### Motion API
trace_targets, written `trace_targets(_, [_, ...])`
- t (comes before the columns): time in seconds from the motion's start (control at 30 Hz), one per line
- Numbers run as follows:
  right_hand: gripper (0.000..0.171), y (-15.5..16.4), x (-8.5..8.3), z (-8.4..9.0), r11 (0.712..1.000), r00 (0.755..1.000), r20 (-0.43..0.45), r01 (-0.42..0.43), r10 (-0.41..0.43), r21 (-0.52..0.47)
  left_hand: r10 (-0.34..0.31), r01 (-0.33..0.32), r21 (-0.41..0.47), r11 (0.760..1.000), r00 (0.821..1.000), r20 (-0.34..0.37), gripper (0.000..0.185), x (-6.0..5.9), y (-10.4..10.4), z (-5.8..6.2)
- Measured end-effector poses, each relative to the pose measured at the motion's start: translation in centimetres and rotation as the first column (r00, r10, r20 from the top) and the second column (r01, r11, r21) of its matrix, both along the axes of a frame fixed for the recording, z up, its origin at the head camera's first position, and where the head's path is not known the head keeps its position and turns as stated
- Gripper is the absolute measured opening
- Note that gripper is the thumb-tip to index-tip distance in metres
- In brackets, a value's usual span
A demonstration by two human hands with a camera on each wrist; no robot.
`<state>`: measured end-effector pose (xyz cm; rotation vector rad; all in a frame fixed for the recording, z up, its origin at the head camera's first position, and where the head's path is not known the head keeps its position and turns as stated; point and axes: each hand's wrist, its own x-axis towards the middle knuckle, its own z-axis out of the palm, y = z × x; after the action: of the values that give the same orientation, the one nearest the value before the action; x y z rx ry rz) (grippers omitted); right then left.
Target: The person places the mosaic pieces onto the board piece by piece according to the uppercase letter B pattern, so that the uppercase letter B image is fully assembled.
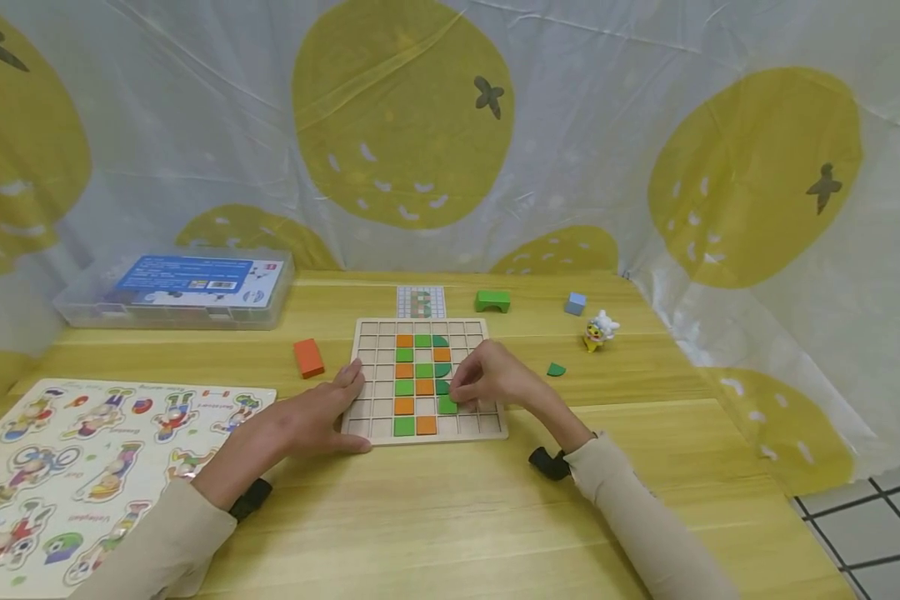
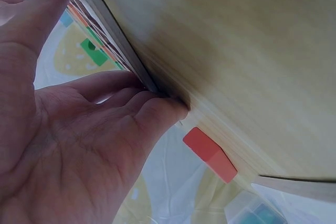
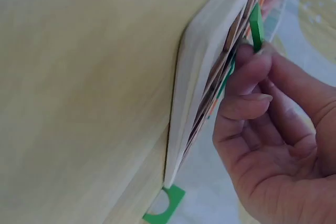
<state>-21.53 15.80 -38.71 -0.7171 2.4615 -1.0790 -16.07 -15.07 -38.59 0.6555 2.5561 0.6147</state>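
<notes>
While our left hand (image 1: 322, 417) lay flat steadying the grid board (image 1: 367, 429), our right hand (image 1: 487, 379) pinched a green tile (image 1: 447, 406); we judged it could jam tilted at 3 o'clock.

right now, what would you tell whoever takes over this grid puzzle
Left hand: flat, fingers straight, steadying the left edge of the board.
Right hand: fingertips pinch a green tile over a cell right of the pattern, second row from the bottom.
Done: orange and green tiles fill part of the middle columns.
Left: seat this tile; most cells are empty. Loose pieces: orange block, green arch, blue cube, small green piece.
</notes>
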Motion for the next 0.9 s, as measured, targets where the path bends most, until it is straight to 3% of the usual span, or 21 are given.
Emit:
trace_targets(0.17, [0.005,-0.6,0.4,0.0,0.999,0.999,-0.029,0.039,-0.038,0.037,0.003,-0.003,0.0,1.0,1.0,-0.005,0.112,0.0,0.0,-0.1])
trace_targets(0.5, [0.003,0.4,0.1,0.2,0.999,0.998,-0.052,-0.031,0.03,-0.012,0.001,-0.001,0.007,1.0,1.0,-0.006,0.111,0.0,-0.1,-0.1])
trace_targets(0.67, [0.006,4.4,-1.0,0.8,0.999,0.992,-0.119,-0.038,0.037,-0.011,0.002,-0.002,0.003,1.0,1.0,-0.002,0.111,0.1,-0.2,0.0])
trace_targets(0.9, [0.019,11.6,-2.0,0.8,0.993,0.981,-0.176,0.092,-0.078,0.077,-0.015,0.015,0.008,1.0,1.0,-0.013,0.109,0.2,-0.3,0.2])
